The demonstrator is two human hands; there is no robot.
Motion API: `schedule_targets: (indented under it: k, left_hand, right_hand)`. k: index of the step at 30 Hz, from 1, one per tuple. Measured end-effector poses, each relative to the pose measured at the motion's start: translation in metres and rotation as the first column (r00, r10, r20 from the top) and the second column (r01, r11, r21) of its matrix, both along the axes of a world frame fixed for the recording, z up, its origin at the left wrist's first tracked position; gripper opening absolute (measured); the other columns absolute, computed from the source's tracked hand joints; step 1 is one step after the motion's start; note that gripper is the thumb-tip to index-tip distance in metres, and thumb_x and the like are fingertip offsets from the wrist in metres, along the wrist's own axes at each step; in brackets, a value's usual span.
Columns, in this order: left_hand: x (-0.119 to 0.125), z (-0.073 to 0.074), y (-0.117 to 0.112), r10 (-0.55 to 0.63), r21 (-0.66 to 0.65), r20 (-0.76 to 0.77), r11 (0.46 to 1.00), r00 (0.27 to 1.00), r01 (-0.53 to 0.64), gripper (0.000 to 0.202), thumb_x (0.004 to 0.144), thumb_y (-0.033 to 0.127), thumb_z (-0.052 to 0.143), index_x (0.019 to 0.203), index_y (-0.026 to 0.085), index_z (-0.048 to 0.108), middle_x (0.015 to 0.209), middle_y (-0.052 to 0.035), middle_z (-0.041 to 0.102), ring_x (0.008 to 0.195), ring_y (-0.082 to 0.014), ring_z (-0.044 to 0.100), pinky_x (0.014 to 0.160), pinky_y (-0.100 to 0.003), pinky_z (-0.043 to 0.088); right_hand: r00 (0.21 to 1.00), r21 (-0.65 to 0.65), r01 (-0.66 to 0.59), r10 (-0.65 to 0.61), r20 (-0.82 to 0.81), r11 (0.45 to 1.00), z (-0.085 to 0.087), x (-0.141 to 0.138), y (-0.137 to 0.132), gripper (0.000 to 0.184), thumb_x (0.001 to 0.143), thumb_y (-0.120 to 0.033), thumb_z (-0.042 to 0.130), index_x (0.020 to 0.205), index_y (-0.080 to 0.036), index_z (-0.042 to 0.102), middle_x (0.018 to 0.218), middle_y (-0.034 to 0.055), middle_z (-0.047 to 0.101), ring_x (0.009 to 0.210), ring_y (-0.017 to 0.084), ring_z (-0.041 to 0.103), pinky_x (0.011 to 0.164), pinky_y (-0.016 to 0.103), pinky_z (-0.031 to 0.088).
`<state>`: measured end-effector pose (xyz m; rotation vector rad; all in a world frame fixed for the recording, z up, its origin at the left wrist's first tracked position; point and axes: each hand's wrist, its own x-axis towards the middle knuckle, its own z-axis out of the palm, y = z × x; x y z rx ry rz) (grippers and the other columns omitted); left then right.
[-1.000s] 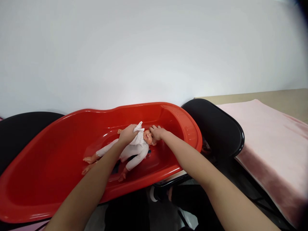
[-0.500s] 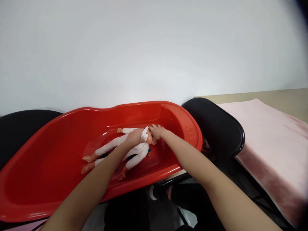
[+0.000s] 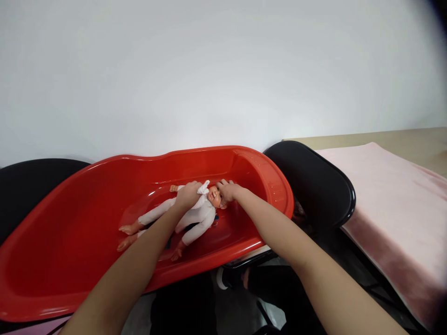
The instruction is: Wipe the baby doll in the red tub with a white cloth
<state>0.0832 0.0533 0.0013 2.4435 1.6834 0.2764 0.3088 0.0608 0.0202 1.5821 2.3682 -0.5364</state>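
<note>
A baby doll (image 3: 199,216) in white clothes lies on its back in a red baby bathtub (image 3: 87,260), head to the right and feet to the left. My left hand (image 3: 189,194) is closed on a small white cloth (image 3: 204,187), held above the doll's chest beside its chin. At the doll's head, my right hand (image 3: 227,190) rests against the far side with its fingers curved around it. Part of the doll's body is hidden behind my left forearm. Something small and dark shows under the doll's shoulder, too little of it to name.
Black chairs (image 3: 310,181) stand at both ends of the tub. Further right, a pink cloth (image 3: 394,204) covers a table-like surface. A white wall (image 3: 209,74) rises behind the tub. Below its near edge, dark-clothed legs and a shoe show.
My left hand has drawn the white cloth leftward off the doll's face, which now shows. The right hand has stayed at the head.
</note>
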Motion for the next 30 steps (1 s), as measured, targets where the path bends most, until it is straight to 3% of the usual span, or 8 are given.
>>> schedule_targets:
  k: [4,8,13,21,24,27,30]
  left_hand:
    - [-0.014,-0.002,0.005,0.166,0.024,0.118,0.985,0.979,-0.17,0.041,0.104,0.038,0.052,0.137,0.018,0.065,0.134,-0.0172,0.071,0.126,-0.0356,0.066,0.106,-0.049,0.051]
    - [-0.016,-0.012,0.008,0.075,-0.02,0.235,0.997,0.969,-0.072,0.055,0.099,0.025,0.056,0.153,0.018,0.056,0.153,-0.0152,0.063,0.143,-0.0297,0.058,0.122,-0.043,0.044]
    - [0.001,-0.011,0.002,-0.077,0.02,0.158,0.997,0.984,0.075,0.056,0.098,0.02,0.054,0.153,0.019,0.059,0.153,-0.0128,0.064,0.144,-0.0311,0.057,0.125,-0.047,0.042]
    - [0.005,0.014,0.0,0.181,-0.005,0.16,0.983,0.97,-0.182,0.041,0.103,0.031,0.053,0.14,0.021,0.068,0.148,-0.0094,0.069,0.134,-0.0328,0.065,0.115,-0.046,0.05]
    - [0.004,0.019,0.0,0.195,0.003,0.103,0.98,0.975,-0.197,0.041,0.104,0.034,0.052,0.139,0.023,0.069,0.144,-0.0092,0.072,0.133,-0.0343,0.065,0.112,-0.048,0.051]
    - [0.002,0.012,0.001,0.139,0.06,0.052,0.988,0.989,-0.142,0.047,0.105,0.035,0.052,0.147,0.019,0.064,0.15,-0.0146,0.066,0.139,-0.0357,0.06,0.116,-0.051,0.049]
    - [-0.001,-0.004,0.005,0.03,0.076,0.063,0.997,0.998,-0.035,0.05,0.106,0.033,0.048,0.152,0.016,0.059,0.159,-0.0172,0.059,0.149,-0.0332,0.052,0.125,-0.049,0.042]
  right_hand:
    - [1.0,-0.003,0.014,-0.014,0.015,1.0,0.001,-0.001,-0.001,0.115,0.06,-0.044,0.099,0.159,-0.025,0.045,0.162,0.0172,0.043,0.146,0.047,0.046,0.116,0.055,0.048]
    - [1.0,-0.004,-0.015,0.015,0.017,1.0,0.002,-0.002,-0.001,0.109,0.06,-0.043,0.099,0.155,-0.025,0.049,0.16,0.0148,0.045,0.148,0.043,0.045,0.119,0.05,0.046]
    - [1.0,-0.02,0.017,-0.017,0.004,1.0,0.006,-0.002,-0.003,0.109,0.062,-0.042,0.098,0.157,-0.026,0.048,0.162,0.0153,0.044,0.15,0.044,0.043,0.117,0.051,0.048]
    - [0.999,-0.028,0.037,-0.036,0.032,0.999,0.007,-0.003,-0.004,0.113,0.063,-0.046,0.099,0.16,-0.026,0.044,0.165,0.0149,0.041,0.149,0.047,0.043,0.116,0.052,0.049]
    - [0.999,-0.027,0.046,-0.045,0.024,0.999,0.004,-0.002,-0.002,0.115,0.061,-0.045,0.099,0.16,-0.026,0.044,0.165,0.0153,0.041,0.148,0.046,0.045,0.114,0.053,0.05]
    - [0.999,-0.017,0.039,-0.039,0.012,0.999,0.001,0.0,0.001,0.116,0.057,-0.045,0.098,0.159,-0.028,0.046,0.164,0.0147,0.043,0.147,0.045,0.046,0.115,0.052,0.048]
    - [1.0,0.013,0.031,-0.031,0.0,0.999,-0.004,0.001,0.003,0.102,0.059,-0.047,0.094,0.152,-0.033,0.053,0.163,0.012,0.046,0.149,0.043,0.044,0.115,0.05,0.045]
